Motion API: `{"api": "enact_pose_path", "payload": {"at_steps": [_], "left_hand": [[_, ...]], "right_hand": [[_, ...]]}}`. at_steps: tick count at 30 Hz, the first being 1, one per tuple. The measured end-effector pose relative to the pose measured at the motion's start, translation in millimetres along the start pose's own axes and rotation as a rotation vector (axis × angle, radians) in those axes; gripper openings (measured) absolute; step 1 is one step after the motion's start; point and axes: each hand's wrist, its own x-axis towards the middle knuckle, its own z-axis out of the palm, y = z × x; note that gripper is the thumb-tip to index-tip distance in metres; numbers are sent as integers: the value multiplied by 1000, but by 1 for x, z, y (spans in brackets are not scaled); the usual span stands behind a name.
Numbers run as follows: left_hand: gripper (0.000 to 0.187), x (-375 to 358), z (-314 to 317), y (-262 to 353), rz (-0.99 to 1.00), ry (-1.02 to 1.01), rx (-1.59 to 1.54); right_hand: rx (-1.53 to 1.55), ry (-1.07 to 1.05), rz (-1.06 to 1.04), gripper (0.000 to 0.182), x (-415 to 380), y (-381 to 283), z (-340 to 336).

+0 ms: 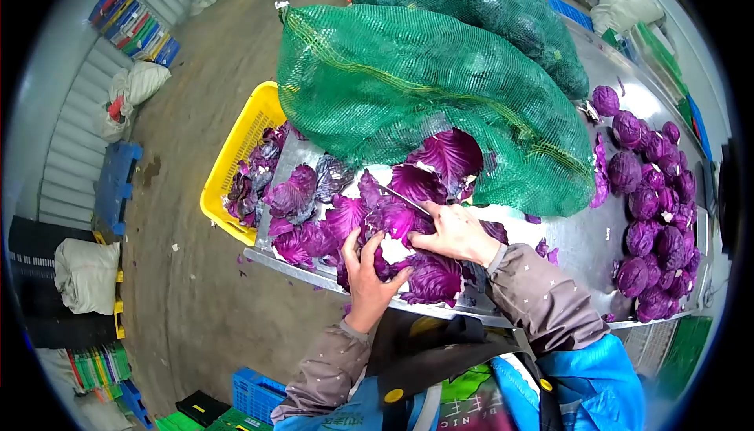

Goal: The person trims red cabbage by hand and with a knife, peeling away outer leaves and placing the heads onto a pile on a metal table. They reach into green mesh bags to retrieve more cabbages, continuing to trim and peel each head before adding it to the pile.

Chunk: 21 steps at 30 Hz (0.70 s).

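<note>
A red cabbage [390, 217] with a pale cut base lies among loose purple leaves at the near edge of the metal table. My left hand [369, 280] grips its near side, thumb and fingers set apart around the pale part. In my right hand [455, 234] is a knife [404, 199]; its thin blade points up and left over the cabbage, and the handle is mostly hidden by the fingers. Large loose outer leaves [449, 160] lie just beyond both hands, and more leaves [434, 278] lie below them at the table edge.
A full green mesh sack [424, 77] lies across the table, with another mesh sack [479, 7] behind it. At the left edge stands a yellow crate [236, 164] containing leaves. Trimmed red cabbages [644, 203] are piled on the right. A blue crate [258, 390] sits on the floor.
</note>
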Motion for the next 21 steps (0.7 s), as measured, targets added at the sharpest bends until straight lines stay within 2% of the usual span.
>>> {"api": "enact_pose_path", "payload": {"at_steps": [3,4,5,7,8,9,11,12,13,16,19,21], "left_hand": [[78,2,-2,1,9,-5,18],[77,1,-3,-1,6,-1,14],[77,0,-3,-3,5,4,10],[76,-1,-6,-7,-2,10,5],[77,0,-8,-9,1,11,9],[77,-1,-8,-10,-4,13,12],[76,2,-7,-6,20,-7,4],[76,2,-5,-6,17,-24,29],[76,3,-3,-7,17,-40,52],[75,3,-3,1,47,-44,27],[77,2,-4,-3,58,-34,76],[77,1,-9,-6,33,-38,45]], "right_hand": [[-28,27,-13,65,8,9,-2],[74,60,-33,59,13,20,0],[-91,170,-26,50,17,30,3],[198,154,-46,43,29,62,13],[421,106,52,42,22,66,19],[400,199,-109,51,18,64,28],[90,104,-30,57,-5,14,4],[-25,178,-146,59,-3,10,9],[-91,167,-159,59,2,10,10],[-145,127,-159,51,4,10,2],[-304,274,-149,46,13,34,10],[-75,292,-36,49,13,56,13]]}}
